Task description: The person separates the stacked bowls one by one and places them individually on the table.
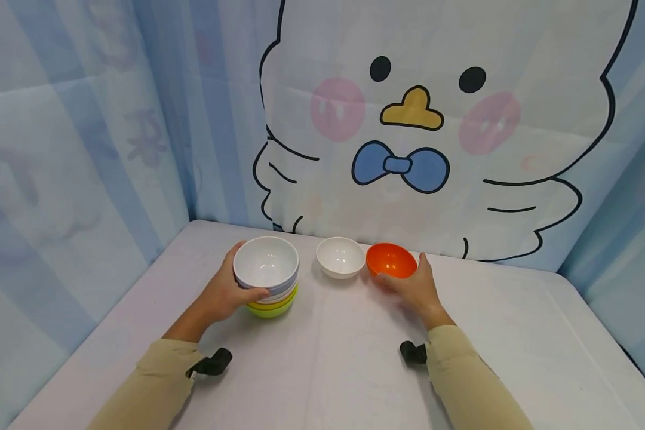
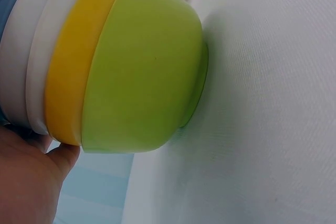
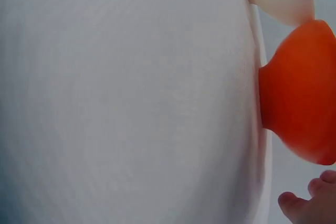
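My left hand (image 1: 223, 291) grips a stack of nested bowls (image 1: 267, 263), thumb on the near side and fingers round the left. A white bowl is on top, with blue-grey and pale ones below it. Lower down come a yellow bowl (image 2: 79, 56) and, at the bottom, a green bowl (image 2: 142, 72), its foot close to the cloth. On the right, an orange bowl (image 1: 391, 261) stands upright. My right hand (image 1: 416, 291) spreads round its near right side; in the right wrist view a small gap separates the fingertips (image 3: 290, 201) from the bowl.
Between the stack and the orange bowl stands a single white bowl (image 1: 341, 258), right beside the orange one. A pale cloth (image 1: 333, 370) covers the table. Behind hangs a curtain (image 1: 322, 197) with a cartoon bird; blue-and-white curtain (image 1: 75, 179) also flanks the left.
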Demonstrator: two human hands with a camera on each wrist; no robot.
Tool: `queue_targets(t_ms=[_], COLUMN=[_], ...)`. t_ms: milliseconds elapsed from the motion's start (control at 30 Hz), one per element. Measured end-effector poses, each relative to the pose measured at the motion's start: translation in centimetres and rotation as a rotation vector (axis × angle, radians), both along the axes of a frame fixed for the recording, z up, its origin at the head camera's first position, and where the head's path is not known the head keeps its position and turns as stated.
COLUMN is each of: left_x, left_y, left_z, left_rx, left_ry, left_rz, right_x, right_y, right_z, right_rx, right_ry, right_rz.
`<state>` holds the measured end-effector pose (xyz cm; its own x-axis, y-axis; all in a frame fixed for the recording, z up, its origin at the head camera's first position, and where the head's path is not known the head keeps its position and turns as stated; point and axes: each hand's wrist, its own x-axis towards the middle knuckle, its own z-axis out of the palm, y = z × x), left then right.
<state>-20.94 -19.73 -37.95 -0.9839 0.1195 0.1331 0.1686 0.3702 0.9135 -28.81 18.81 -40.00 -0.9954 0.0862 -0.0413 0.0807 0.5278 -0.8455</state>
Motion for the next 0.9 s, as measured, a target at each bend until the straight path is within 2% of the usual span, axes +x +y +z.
queue_targets(t_ms=[133, 233, 333, 433, 633, 767, 900], left_x=[0.1, 0.2, 0.1, 0.0, 0.1, 0.1, 0.1], left_y=[0.0, 0.0, 0.0, 0.0, -0.2, -0.2, -0.2], left_z=[-0.3, -0.5, -0.5, -0.7, -0.9, -0.8, -0.6], left_rx=[0.004, 0.013, 0.023, 0.028, 0.03, 0.025, 0.008], left_ry=[0.002, 0.008, 0.018, 0.017, 0.016, 0.03, 0.031], left_rz=[0.003, 0.0, -0.008, -0.005, -0.005, -0.02, -0.022], right_x=[0.5, 0.8, 1.3, 2.0, 2.9, 3.2, 3.4], right_y=[0.0, -0.6, -2.1, -4.2, -9.1, -12.1, -14.3], right_z=[0.9, 1.8, 3.1, 4.6, 6.0, 6.2, 6.2], right_rx=[0.034, 0.035, 0.013, -0.01, -0.021, -0.025, -0.009], right_ry=[0.07, 0.194, 0.338, 0.414, 0.404, 0.346, 0.274], right_rz=[-0.013, -0.006, 0.051, 0.153, 0.363, 0.474, 0.55])
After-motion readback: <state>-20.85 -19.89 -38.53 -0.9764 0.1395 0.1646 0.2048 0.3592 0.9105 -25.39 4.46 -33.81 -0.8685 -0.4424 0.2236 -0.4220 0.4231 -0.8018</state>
